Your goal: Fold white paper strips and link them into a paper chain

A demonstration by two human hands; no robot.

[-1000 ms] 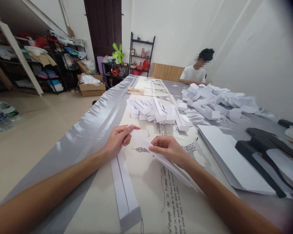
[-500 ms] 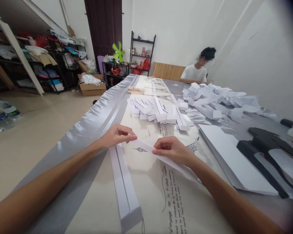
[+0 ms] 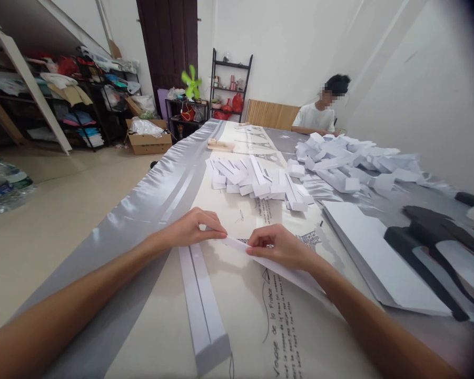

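A white paper strip (image 3: 286, 270) slants over the printed tablecloth. Its upper left end is pinched in my left hand (image 3: 197, 227), between thumb and fingers. A little to the right, my right hand (image 3: 278, 246) grips the same strip by its edge, and the rest of it runs down under my right forearm. Below my left hand lies a long folded white paper box (image 3: 204, 310) with a dark slit along its length. Several similar white boxes (image 3: 256, 181) are piled beyond my hands.
White paper sheets (image 3: 383, 258) are stacked on the right, beside a black object (image 3: 422, 252). Behind them is a large heap of folded white papers (image 3: 351, 158). A wooden piece (image 3: 220, 145) lies farther back. A person (image 3: 318, 113) sits at the far side.
My left hand has moved slightly right and down with the strip's end, nearer to my right hand. The strip now lies flatter. My right hand has barely moved.
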